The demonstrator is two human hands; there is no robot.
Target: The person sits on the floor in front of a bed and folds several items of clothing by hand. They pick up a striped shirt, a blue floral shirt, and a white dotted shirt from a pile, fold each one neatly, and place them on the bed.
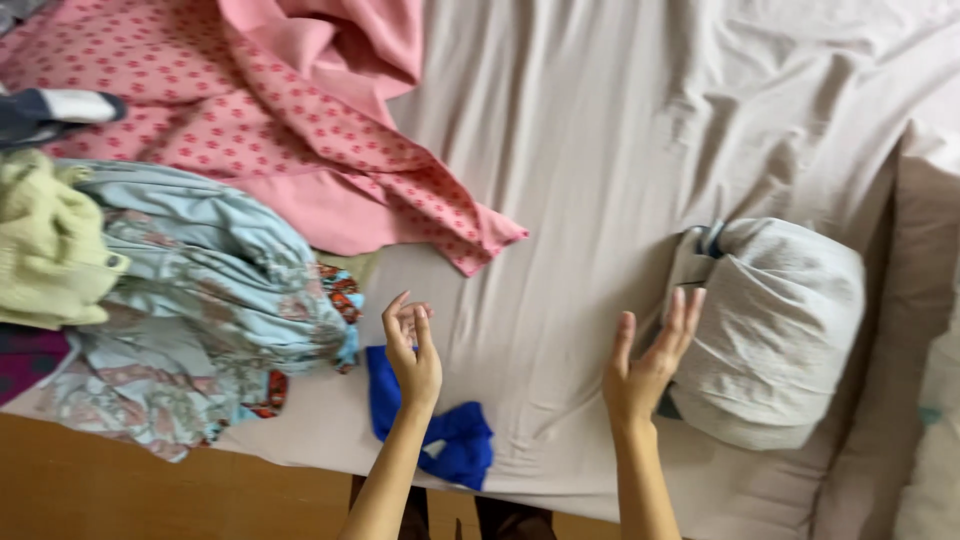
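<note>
While my left hand (412, 352) and right hand (648, 362) hover empty, fingers loosely spread, the grey bundle (775, 330) sits rolled; the blue cloth (450, 430) and the clothes pile (190, 300) wait unfolded.

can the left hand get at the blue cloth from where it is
Probably yes. The left hand hovers open right above the blue cloth, which lies uncovered on the bed sheet near the edge. Nothing sits between them; the light blue floral garment lies off to the side.

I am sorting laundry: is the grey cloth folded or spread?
Folded: the grey cloth sits as a compact rolled bundle beside the right hand.
</note>
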